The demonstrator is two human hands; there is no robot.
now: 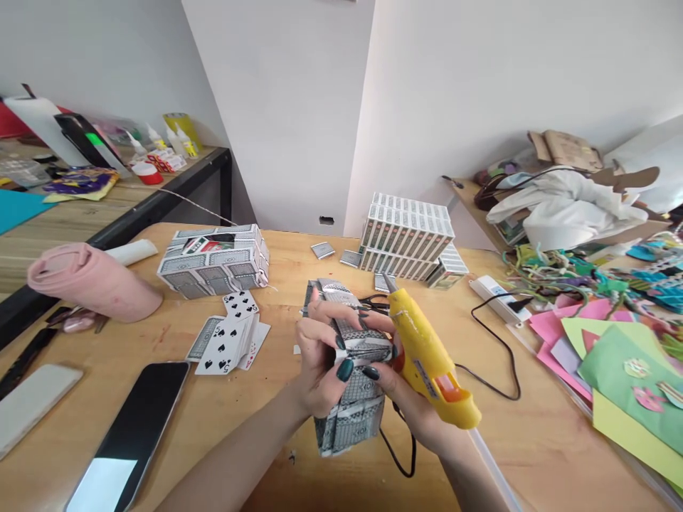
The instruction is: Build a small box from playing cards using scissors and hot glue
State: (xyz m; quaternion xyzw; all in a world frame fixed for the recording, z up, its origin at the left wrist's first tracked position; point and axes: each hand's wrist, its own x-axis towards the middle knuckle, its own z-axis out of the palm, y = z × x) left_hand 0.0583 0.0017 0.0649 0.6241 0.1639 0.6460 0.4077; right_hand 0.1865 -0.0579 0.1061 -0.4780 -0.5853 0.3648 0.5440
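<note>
1. The left hand (317,363) gripped a card-covered box (355,423) at the table's (213,409) near middle.
2. The right hand (408,402) held a yellow glue gun (421,341), fingers also against the box.
3. Stacked card packs (408,231) stood beyond; a black cord (515,370) looped rightward.
4. Loose cards (227,345) and a phone (141,409) lay leftward.
5. Wood showed between phone and left forearm; the far edge ran behind the packs.

Front playing card (223,348) in the loose fan: black spades, "5" legible at two opposite corners, so five of spades. Upper card (241,306): spade pips again; I can't settle its corner number. Yellow glue gun (420,338): dark label (425,377) on its side, print too small from here. Stacked card boxes (406,231): printed all over, wording unreadable.
</note>
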